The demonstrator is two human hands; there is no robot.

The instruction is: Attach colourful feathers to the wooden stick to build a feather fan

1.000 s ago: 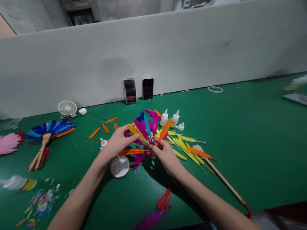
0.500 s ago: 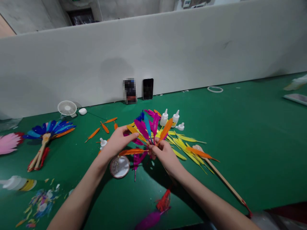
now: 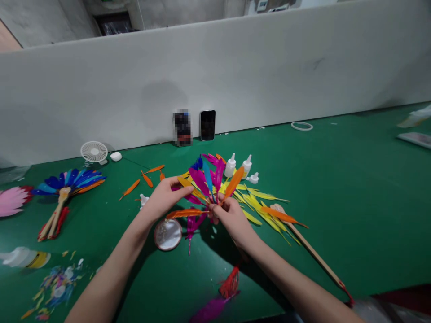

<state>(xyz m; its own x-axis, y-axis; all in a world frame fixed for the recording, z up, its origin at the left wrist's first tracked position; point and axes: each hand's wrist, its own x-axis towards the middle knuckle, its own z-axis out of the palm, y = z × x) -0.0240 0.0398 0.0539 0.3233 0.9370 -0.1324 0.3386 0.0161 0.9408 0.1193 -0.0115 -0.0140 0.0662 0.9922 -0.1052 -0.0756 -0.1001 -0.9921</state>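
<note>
In the middle of the head view my right hand (image 3: 232, 217) grips the base of a feather fan, thumb and fingers closed around it. Magenta feathers (image 3: 198, 178), a blue feather (image 3: 208, 176) and orange feathers (image 3: 235, 181) spread out from that base. My left hand (image 3: 164, 195) pinches a yellow-orange feather (image 3: 189, 185) on the fan's left side, between thumb and fingers. An orange feather (image 3: 185, 213) sticks out leftward below it. My right hand and forearm hide most of the handle; a red tassel (image 3: 230, 282) shows below.
A small round dish (image 3: 168, 235) sits below my left hand. Yellow feathers (image 3: 266, 211), a wooden stick (image 3: 313, 251) and white glue bottles (image 3: 230, 166) lie around the fan. Finished-looking blue fans (image 3: 69, 184) rest at left. Two phones (image 3: 208, 125) lean on the white partition (image 3: 269, 76).
Almost nothing differs. The upper feathers have tilted very slightly to the right, and my left hand keeps its pinch on the yellow-orange feather.
</note>
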